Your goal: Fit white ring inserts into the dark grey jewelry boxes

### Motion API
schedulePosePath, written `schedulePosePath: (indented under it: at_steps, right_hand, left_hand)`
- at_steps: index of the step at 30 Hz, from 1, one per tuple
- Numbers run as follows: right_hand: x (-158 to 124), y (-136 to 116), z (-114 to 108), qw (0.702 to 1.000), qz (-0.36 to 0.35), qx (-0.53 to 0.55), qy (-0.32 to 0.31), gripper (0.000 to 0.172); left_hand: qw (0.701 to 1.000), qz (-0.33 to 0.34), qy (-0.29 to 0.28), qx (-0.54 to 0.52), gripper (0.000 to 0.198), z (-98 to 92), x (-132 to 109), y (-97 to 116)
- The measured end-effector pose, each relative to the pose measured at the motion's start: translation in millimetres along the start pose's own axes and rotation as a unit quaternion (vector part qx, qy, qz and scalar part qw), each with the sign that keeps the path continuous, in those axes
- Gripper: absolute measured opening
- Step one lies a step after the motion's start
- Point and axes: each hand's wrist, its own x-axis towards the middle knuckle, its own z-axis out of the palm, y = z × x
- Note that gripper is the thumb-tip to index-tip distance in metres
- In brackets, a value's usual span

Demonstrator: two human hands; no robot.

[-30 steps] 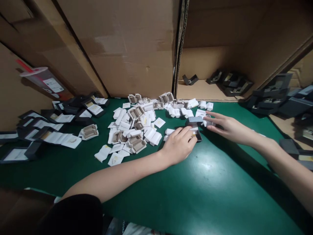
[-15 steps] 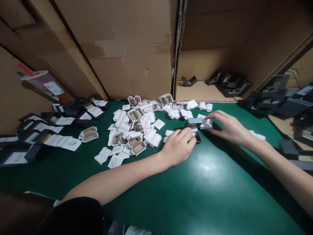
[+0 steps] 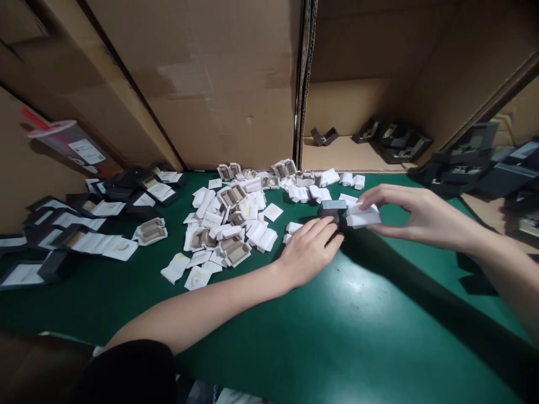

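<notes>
— So, where's the small dark box (image 3: 332, 209)?
— On the green mat (image 3: 357, 314), touched by my left hand (image 3: 307, 255); gripping or not, I can't tell. My right hand (image 3: 421, 216) pinches a white insert (image 3: 364, 217) just beside it.
— Room?
— Bare mat near me; white pile (image 3: 233, 224) crowds the left, cardboard wall (image 3: 219, 101) behind.

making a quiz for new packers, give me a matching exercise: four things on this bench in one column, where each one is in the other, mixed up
Things
1. white insert
2. small dark box
3. heap of white inserts
4. red-rimmed tube

Places
a. tilted against the cardboard wall at far left
b. pinched in the right hand
c. lying on the green table, left of both hands
d. at the fingertips of the left hand

Pairs: 1-b, 2-d, 3-c, 4-a
</notes>
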Motion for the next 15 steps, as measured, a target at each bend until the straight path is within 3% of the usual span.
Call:
schedulePosePath:
  at_steps: [5,15]
  right_hand:
    - [0.7,-11.8,5.7,0.999,-0.038,0.008,-0.027,0.024]
    - [3.9,-7.2,39.1,0.994,-0.06,-0.071,0.051,0.02]
  left_hand:
    - [0.999,-0.025,-0.016,0.029,0.016,-3.8,1.1,2.2]
    - [0.999,-0.03,-0.032,-0.017,0.018,-0.8,-1.8,-1.2]
